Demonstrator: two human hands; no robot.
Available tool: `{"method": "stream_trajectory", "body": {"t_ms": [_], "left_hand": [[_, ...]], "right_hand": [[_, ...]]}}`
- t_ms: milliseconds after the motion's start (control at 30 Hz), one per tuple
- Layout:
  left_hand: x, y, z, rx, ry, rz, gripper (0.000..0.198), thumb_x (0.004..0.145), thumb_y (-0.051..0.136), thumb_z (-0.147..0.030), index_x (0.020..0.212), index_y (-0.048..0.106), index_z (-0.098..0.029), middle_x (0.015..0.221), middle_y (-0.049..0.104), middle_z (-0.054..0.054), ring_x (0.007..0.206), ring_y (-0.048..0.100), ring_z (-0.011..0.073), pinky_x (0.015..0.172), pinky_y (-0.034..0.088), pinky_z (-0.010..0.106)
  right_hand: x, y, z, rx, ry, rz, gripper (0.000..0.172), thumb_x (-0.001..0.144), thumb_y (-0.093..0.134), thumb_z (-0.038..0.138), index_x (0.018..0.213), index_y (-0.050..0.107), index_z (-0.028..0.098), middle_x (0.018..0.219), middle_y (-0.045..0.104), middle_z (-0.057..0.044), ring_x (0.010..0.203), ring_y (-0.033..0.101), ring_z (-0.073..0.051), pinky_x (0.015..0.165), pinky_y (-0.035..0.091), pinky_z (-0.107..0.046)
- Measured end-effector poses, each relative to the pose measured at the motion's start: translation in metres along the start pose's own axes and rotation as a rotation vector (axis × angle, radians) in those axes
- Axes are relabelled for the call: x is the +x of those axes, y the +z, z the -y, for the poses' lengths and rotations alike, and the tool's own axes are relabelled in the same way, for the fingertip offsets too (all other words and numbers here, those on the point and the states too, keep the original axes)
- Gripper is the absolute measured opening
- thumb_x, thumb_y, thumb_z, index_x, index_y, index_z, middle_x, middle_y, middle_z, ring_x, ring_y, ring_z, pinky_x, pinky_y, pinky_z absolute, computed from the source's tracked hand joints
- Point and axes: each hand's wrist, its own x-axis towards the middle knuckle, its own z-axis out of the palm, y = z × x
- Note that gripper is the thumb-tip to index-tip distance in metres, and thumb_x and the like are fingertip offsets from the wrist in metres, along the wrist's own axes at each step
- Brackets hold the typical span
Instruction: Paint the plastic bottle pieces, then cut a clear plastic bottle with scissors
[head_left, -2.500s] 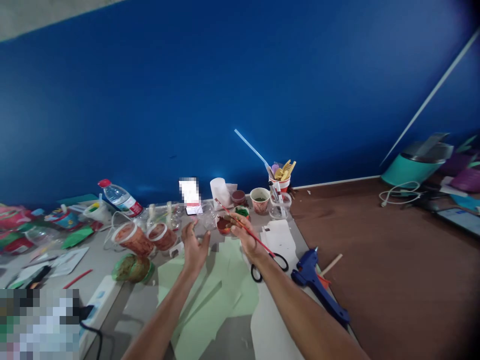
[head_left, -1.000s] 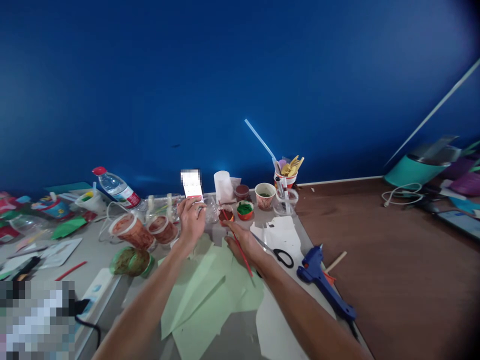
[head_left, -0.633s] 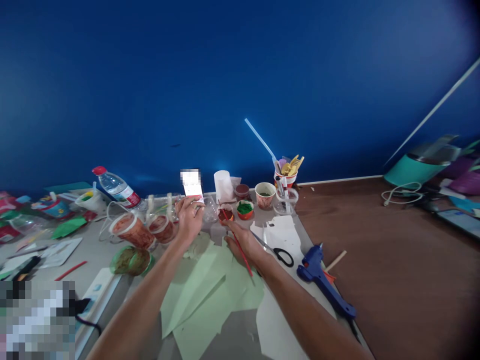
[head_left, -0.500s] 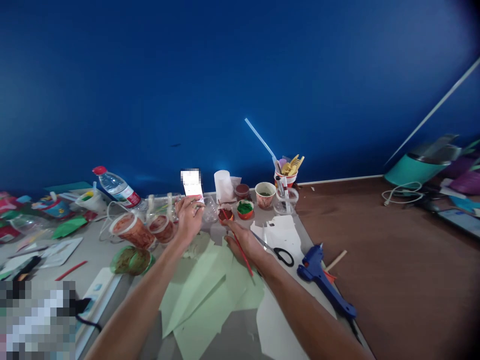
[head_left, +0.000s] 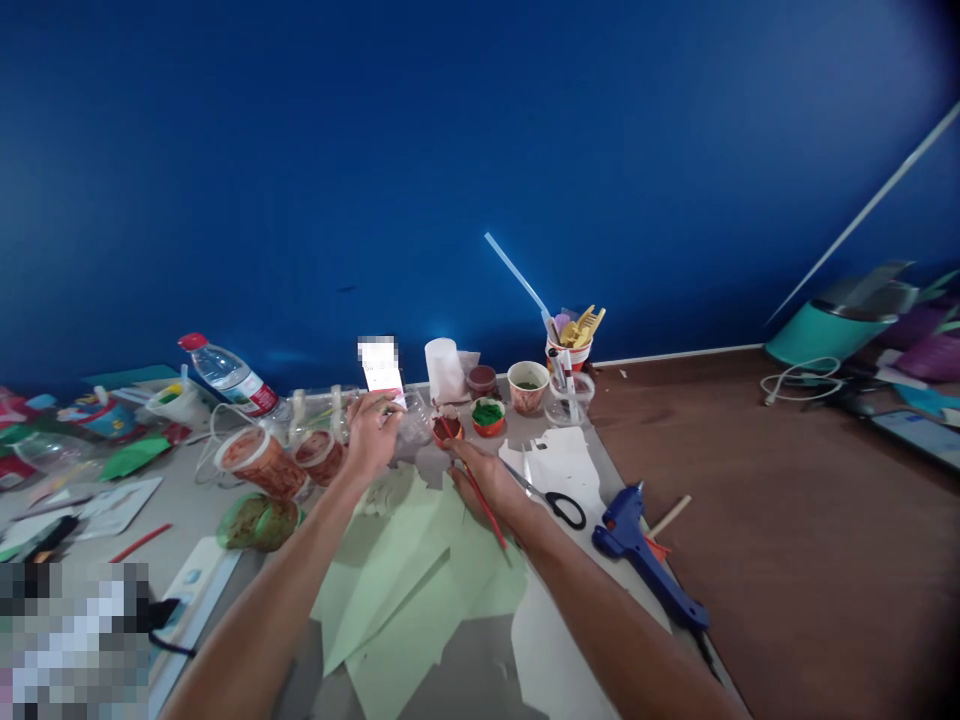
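Observation:
A thin red stick [head_left: 487, 508] lies across my right hand [head_left: 486, 478], whose fingers are closed round it. Its upper end reaches into a small cup of brown paint [head_left: 448, 430]. My left hand [head_left: 375, 432] is raised before a bright upright screen or card [head_left: 384, 378], thumb and fingers bent together; whatever they pinch is too small to make out. Just right of those fingertips stands a clear plastic cup [head_left: 415, 425]. Beside the brown paint is a small cup of green paint [head_left: 488, 416]. Pale green paper sheets [head_left: 405, 590] spread beneath both forearms.
Scissors [head_left: 562, 508] lie on white paper [head_left: 559, 450] right of my hand, with a blue glue gun [head_left: 652, 570] at the table edge. Brown-smeared cups [head_left: 262, 460] and a water bottle [head_left: 232, 378] stand left. Behind are a paper cup [head_left: 529, 388] and a white roll [head_left: 445, 370].
The whole view has shifted slightly. Both hands keep nearly the same places, and the red stick stays in my right hand.

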Motion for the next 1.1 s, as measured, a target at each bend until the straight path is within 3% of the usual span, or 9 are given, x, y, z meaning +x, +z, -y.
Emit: {"method": "stream_trajectory", "body": {"t_ms": [300,567,767,967,1100], "left_hand": [[0.006,-0.006,0.005,0.029,0.064,0.052,0.015,0.077,0.052,-0.023,0.070,0.066,-0.023,0.106,0.070,0.006,0.112,0.053,0.0284,0.104,0.033,0.049],[0.018,-0.027,0.014,0.054,0.051,0.007,0.015,0.079,0.051,-0.024,0.072,0.064,-0.022,0.102,0.070,0.008,0.110,0.054,0.0286,0.103,0.035,0.048],[0.014,-0.035,0.003,0.048,0.064,-0.004,0.014,0.079,0.052,-0.026,0.073,0.064,-0.022,0.104,0.069,0.008,0.109,0.054,0.0279,0.102,0.037,0.047],[0.003,-0.052,-0.016,-0.043,0.044,-0.039,0.013,0.080,0.052,-0.027,0.076,0.064,-0.022,0.106,0.067,0.008,0.112,0.055,0.0267,0.104,0.037,0.048],[-0.016,-0.064,-0.030,-0.236,-0.024,0.008,0.012,0.081,0.053,-0.029,0.079,0.062,-0.021,0.112,0.064,0.009,0.114,0.056,0.0253,0.102,0.041,0.045]], "right_hand": [[0.000,-0.001,0.002,-0.044,0.011,0.004,0.045,0.081,0.052,0.010,0.124,0.055,0.020,0.118,0.066,-0.011,0.102,0.066,-0.025,0.089,0.052,-0.039],[0.000,0.000,0.004,-0.044,-0.007,0.011,0.048,0.079,0.055,0.009,0.126,0.054,0.020,0.117,0.067,-0.011,0.095,0.067,-0.023,0.088,0.053,-0.038],[-0.001,-0.002,0.003,-0.037,-0.116,0.003,0.052,0.081,0.052,0.009,0.131,0.051,0.022,0.129,0.062,-0.011,0.118,0.058,-0.025,0.100,0.046,-0.042],[0.000,-0.002,-0.001,0.019,-0.138,-0.148,0.048,0.084,0.054,0.016,0.132,0.052,0.022,0.129,0.062,-0.011,0.120,0.058,-0.026,0.101,0.045,-0.044],[0.001,-0.002,0.002,0.066,-0.138,-0.168,0.046,0.084,0.056,0.020,0.130,0.054,0.020,0.128,0.062,-0.013,0.119,0.058,-0.028,0.102,0.044,-0.045]]}}
